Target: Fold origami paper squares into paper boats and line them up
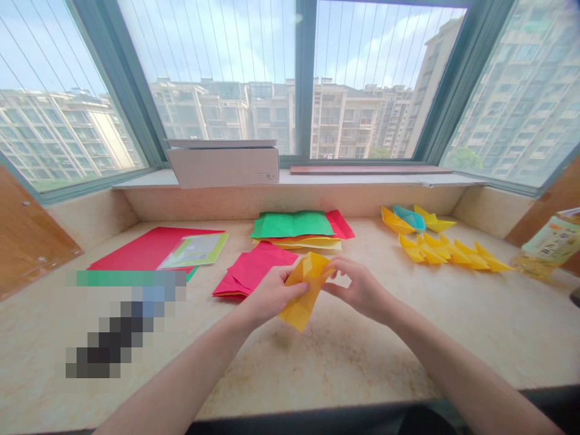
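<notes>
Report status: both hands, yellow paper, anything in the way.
Left hand gripping yellow paper, right hand at its edge. Paper creased, held above counter. Pink paper stack beside left hand, not blocking.

Bottle cut by right edge (pixelated patch: unreadable).

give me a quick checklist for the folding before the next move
1. Left hand grips the yellow paper: ok, thumb lies across it.
2. Right hand is on the same piece: ok, fingers at its right edge.
3. Red paper clear of the left hand: cannot tell, the hand overlaps it in view.
4. Yellow boats apart from the right hand: ok, they stand further right.
5. Creases sharp: cannot tell, too small to judge.
</notes>
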Demonstrator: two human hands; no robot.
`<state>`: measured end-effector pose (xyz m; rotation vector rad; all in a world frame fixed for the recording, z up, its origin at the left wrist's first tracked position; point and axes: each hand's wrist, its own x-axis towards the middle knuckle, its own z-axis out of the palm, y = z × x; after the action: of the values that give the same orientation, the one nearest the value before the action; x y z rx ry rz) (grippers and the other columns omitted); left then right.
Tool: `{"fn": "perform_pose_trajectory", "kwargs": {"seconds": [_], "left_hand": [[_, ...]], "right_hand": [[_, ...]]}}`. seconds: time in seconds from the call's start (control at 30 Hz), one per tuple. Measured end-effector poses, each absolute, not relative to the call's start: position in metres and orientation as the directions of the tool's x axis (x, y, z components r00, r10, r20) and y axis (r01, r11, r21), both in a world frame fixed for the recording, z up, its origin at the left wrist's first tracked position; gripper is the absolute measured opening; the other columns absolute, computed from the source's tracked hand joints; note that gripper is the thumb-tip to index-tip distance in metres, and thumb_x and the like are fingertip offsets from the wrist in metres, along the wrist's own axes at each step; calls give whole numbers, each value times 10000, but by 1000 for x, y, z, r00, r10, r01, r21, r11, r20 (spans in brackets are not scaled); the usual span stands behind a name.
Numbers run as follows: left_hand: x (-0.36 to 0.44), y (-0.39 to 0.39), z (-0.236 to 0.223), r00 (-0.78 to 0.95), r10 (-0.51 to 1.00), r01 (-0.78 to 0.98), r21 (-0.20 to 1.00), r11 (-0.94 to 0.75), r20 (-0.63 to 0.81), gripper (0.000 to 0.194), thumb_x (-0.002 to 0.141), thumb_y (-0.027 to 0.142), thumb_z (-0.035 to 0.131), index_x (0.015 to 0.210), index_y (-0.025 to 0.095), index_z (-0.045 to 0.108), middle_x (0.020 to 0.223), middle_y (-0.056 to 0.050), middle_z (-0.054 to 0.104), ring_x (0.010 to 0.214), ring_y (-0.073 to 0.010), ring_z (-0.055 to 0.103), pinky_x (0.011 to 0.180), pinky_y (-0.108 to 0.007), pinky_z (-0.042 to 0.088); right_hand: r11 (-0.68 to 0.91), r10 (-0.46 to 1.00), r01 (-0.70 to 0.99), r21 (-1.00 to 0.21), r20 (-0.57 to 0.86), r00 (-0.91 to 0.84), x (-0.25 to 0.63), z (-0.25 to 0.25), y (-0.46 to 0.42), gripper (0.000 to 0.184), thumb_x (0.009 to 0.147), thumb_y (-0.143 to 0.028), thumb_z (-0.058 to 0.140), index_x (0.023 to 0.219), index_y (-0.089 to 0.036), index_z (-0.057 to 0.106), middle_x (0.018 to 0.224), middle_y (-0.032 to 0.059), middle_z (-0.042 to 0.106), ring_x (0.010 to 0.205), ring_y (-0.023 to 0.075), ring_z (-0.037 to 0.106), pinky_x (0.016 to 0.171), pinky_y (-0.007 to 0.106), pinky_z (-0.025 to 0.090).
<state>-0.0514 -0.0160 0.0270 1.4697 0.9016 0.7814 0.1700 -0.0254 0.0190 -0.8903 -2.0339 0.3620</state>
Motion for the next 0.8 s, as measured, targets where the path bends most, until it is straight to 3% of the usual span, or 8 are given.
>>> {"fn": "perform_pose_trajectory", "kwargs": {"seconds": [0.13,0.4,0.57,0.8], "left_hand": [[-52,-15,26,470,882,181,977,-115,16,273,756,346,720,901,115,735,841,-57,693,755,-204,625,667,-275,432],[-53,-16,27,458,889,170,981,-94,5,297,768,385,728,913,127,748,847,-54,693,738,-189,610,633,-257,421],[-51,-20,29,495,868,120,992,-26,-37,306,750,374,762,947,142,737,864,-47,699,754,-189,626,671,-266,430],[-50,-23,32,555,824,27,993,116,-111,367,694,380,816,948,131,725,839,-45,688,724,-167,616,677,-261,418]], "right_hand": [[721,693,402,-564,579,-430,169,19,-27,24,875,-242,677,881,-220,686,932,44,694,827,178,649,742,327,555],[687,725,476,-549,557,-405,169,13,-26,121,844,-196,698,950,-231,652,868,5,714,704,161,621,674,311,540],[682,731,423,-597,566,-381,166,15,-28,107,875,-172,642,958,-234,670,868,6,723,679,150,616,639,286,539],[728,686,386,-567,609,-398,170,12,-27,127,888,-141,620,904,-221,717,864,39,694,750,162,644,620,265,532]]}}
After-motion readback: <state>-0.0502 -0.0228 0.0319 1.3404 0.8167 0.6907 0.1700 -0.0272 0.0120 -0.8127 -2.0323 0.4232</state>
